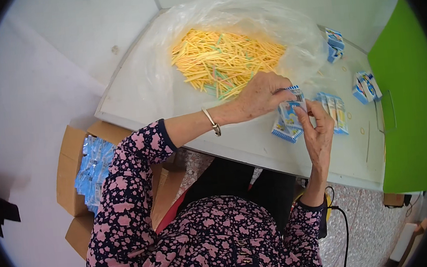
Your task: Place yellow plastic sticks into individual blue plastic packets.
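Note:
A small blue and white packet point(290, 111) is held upright over the table between my two hands. My left hand point(263, 95) pinches its top edge, with a metal bangle on that wrist. My right hand point(318, 127) grips its right side, thumb across the front. Just beneath lies a stack of similar packets point(284, 133), partly covered by the held one. Beyond my left hand, a heap of thin yellow sticks point(227, 57), with a few green and pinkish ones among them, lies in an open clear plastic bag point(153, 73).
Right of my hands is an overlapping row of packets point(340, 113). Packet bundles point(365, 87) sit farther right, others point(334, 43) at the back. Rubber bands point(349, 115) are scattered on the white table point(244, 143). A cardboard box point(68, 170) of blue packets stands left; a green panel point(409, 108) borders the right.

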Demonstrator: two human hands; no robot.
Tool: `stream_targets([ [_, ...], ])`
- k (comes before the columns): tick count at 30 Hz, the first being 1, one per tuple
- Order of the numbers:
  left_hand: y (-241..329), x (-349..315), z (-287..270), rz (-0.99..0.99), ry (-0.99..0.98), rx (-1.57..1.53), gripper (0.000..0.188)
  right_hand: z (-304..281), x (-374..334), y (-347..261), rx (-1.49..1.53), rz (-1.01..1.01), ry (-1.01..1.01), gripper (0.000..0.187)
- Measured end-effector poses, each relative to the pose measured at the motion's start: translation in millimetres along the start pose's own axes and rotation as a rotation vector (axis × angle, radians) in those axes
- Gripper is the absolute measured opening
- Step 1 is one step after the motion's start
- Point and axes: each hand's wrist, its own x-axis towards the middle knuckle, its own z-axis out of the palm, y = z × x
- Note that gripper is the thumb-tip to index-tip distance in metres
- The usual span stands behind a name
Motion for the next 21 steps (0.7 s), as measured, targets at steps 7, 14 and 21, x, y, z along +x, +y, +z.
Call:
stream_targets([
  [7, -5, -33, -22, -0.006, 0.057, 0.165, 0.014, 32, 1, -13, 0.182, 0.149, -0.065, 0.013],
  [14, -17, -61, -51, -0.05, 0.055, 0.191, 0.016, 66, 2, -16, 0.26, 0.117, -0.171, 0.016],
  [21, -92, -60, -145, -0.068, 0.023, 0.804, 0.02, 88, -1, -10, 0.267, 0.109, -0.219, 0.02],
])
